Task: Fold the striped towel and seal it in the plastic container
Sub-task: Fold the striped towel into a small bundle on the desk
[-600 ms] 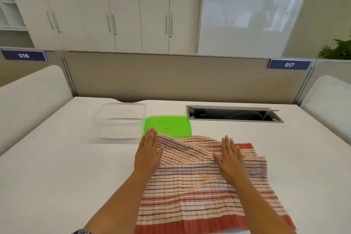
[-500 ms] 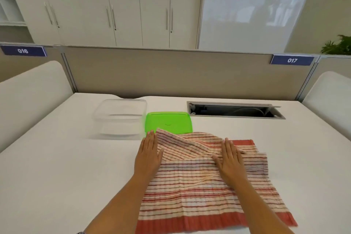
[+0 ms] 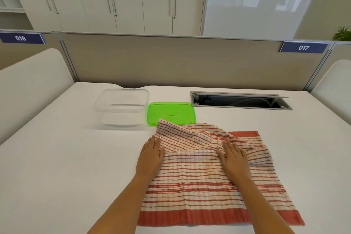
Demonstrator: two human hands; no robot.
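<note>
The red-and-cream striped towel (image 3: 199, 182) lies on the white table, its far part rumpled and folded over itself. My left hand (image 3: 151, 156) rests flat on the towel's left edge, fingers together and pointing away. My right hand (image 3: 232, 156) lies flat on the towel's middle right, pressing the fold. Neither hand grips anything. The clear plastic container (image 3: 121, 108) stands with no lid on and nothing inside, at the far left of the towel. Its green lid (image 3: 171, 113) lies flat beside it, with the towel's far corner overlapping its near edge.
A cable slot (image 3: 241, 100) is sunk into the white table (image 3: 57, 167) at the back right. A beige partition (image 3: 171, 62) closes the far edge, and padded white dividers (image 3: 28, 81) stand on both sides.
Both hands have slid a little toward me along the towel, flattening it. The towel's far fold sits slightly further over the green lid's edge.
</note>
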